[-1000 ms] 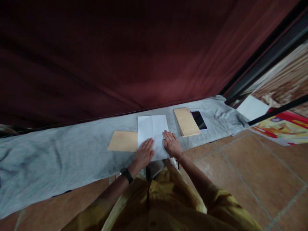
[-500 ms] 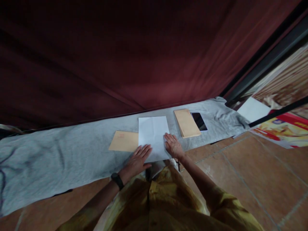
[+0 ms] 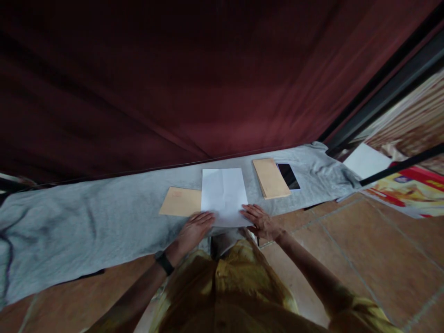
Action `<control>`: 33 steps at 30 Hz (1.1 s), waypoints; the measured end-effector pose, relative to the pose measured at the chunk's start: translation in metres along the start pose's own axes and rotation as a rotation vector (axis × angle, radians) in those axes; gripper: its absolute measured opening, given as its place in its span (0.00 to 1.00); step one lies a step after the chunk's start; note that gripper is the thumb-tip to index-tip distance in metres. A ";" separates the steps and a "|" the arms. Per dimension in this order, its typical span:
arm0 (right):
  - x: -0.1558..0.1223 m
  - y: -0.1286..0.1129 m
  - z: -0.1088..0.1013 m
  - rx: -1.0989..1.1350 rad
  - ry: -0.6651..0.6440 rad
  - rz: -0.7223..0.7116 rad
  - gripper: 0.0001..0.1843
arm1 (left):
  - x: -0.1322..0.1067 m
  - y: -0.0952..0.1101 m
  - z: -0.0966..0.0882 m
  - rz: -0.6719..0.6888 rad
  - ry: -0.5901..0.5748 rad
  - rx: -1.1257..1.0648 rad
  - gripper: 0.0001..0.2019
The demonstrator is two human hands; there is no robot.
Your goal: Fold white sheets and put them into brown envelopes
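Observation:
A white sheet of paper (image 3: 224, 192) with a faint crease down its middle lies before me on the grey cloth. My left hand (image 3: 194, 229), wearing a dark watch, pinches the sheet's near left corner with the fingers close together. At the near right corner, my right hand (image 3: 262, 222) has its fingers over the edge and its thumb low beside the border. Partly under the sheet's left side is a brown envelope (image 3: 178, 201) with a small reddish print. To the right lies a stack of brown envelopes (image 3: 271, 178).
A dark-screened phone (image 3: 288, 176) rests beside the envelope stack. The long grey cloth (image 3: 104, 217) covers a narrow surface backed by a dark red curtain (image 3: 194, 92). At right are a black metal frame (image 3: 385, 90), a colourful printed box (image 3: 409, 189) and floor tiles (image 3: 347, 249).
My left hand has drawn its spread fingers together at the near corner. The right hand has slid down and outward to the other corner. The sheet's near edge sits slightly higher.

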State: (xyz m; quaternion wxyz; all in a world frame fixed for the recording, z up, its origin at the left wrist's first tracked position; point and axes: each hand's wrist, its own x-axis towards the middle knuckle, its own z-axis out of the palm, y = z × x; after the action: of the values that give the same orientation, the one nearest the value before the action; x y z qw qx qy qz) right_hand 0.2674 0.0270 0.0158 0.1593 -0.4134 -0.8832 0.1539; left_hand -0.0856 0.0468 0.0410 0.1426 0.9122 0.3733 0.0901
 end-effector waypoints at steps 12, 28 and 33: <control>0.014 0.011 0.000 0.153 0.066 0.023 0.32 | -0.019 0.016 -0.024 -0.153 0.006 -0.635 0.17; 0.037 0.009 0.012 0.266 0.236 0.151 0.20 | 0.017 -0.057 -0.001 -0.161 0.115 -0.304 0.20; 0.057 0.011 0.010 0.292 0.242 0.424 0.12 | 0.032 -0.055 0.001 -0.495 0.318 -0.540 0.10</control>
State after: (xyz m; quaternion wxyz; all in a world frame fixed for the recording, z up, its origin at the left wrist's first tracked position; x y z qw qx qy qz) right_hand 0.2362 0.0768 0.0110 0.2855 -0.5768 -0.7203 0.2589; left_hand -0.0992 0.1069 0.0238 0.3350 0.6992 0.5622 0.2879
